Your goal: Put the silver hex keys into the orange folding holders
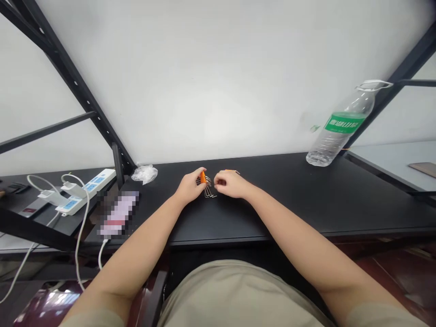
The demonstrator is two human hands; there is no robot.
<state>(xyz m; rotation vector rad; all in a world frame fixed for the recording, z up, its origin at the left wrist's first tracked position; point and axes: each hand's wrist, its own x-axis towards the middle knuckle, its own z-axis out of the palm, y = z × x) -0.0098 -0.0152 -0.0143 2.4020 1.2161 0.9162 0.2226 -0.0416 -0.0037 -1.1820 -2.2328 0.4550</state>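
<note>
Both hands (190, 187) (230, 184) pinch the hex-key set (205, 183) between them.

Orange holder (203, 176) with silver keys (210, 193), black table (306, 200), green-labelled clear bottle (342, 125), white-and-blue power strip (86, 190).

We see white lettering on the green label (344, 123) of the water bottle (337, 131) near the surface's far right corner, but it is too small to read.
</note>
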